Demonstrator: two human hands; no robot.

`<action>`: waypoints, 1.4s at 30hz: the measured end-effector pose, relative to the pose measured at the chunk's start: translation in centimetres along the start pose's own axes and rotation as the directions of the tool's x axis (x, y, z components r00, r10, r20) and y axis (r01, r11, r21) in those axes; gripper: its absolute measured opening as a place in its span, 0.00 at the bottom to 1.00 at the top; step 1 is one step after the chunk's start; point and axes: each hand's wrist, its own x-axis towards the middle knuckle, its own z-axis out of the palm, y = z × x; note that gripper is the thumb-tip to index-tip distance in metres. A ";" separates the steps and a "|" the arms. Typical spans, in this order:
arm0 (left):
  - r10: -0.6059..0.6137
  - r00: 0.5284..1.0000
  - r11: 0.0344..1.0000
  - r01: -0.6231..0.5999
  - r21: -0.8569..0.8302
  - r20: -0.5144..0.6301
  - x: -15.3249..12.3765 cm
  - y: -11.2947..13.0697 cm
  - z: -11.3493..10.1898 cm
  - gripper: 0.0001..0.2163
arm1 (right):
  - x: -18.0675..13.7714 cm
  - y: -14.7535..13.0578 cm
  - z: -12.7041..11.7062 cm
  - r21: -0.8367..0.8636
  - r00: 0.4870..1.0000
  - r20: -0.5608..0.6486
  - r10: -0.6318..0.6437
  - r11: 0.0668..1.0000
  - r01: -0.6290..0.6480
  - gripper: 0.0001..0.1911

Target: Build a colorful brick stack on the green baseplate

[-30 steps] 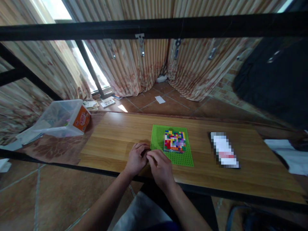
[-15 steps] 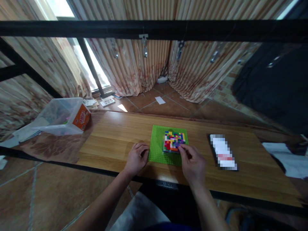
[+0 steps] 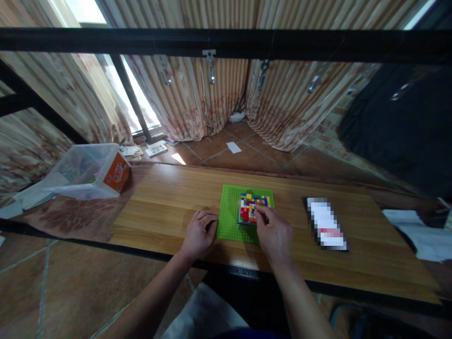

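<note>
I've got both forearms (image 3: 155, 289) angling inward: left hand (image 3: 199, 233) low, its fingers (image 3: 205, 215) loosely curled, and there's my right hand (image 3: 276, 236) stretched forward, thumb and forefinger (image 3: 266, 212) pinched close.

Baseplate (image 3: 228, 214) between left hand (image 3: 200, 234) and right hand (image 3: 275, 234): bright green, studded grid. Brick build (image 3: 245, 213) at right fingertips: patchwork of red, yellow, blue, green, white, orange. Tabletop (image 3: 155, 207) under both hands: brown wood grain, black edge. Phone (image 3: 326, 223) right of right hand: dark rim, pixelated white, red band. Bin (image 3: 88, 190) well left of left hand: colourless see-through, orange label (image 3: 116, 175). Curtains (image 3: 190, 103) beyond both hands: beige stripes, reddish print.
</note>
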 end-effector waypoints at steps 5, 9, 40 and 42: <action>-0.001 1.000 1.000 0.001 -0.004 0.000 0.0 0.0 0.0 0.06 | -0.3 0.2 0.0 0.014 1.000 -0.010 -0.022 1.000 0.022 0.13; 0.000 1.000 1.000 0.000 -0.003 -0.015 0.0 0.1 0.0 0.06 | -0.6 0.4 0.0 0.014 0.995 -0.020 -0.102 0.995 0.102 0.14; -0.003 1.000 1.000 0.003 -0.017 -0.005 -0.1 0.3 0.0 0.05 | -2.0 1.3 0.8 -0.186 0.964 0.034 -0.264 0.946 0.266 0.20; 0.000 1.000 1.000 0.000 -0.017 -0.014 0.0 0.4 -0.1 0.05 | -2.0 1.4 0.7 -0.180 0.965 0.060 -0.257 0.948 0.264 0.20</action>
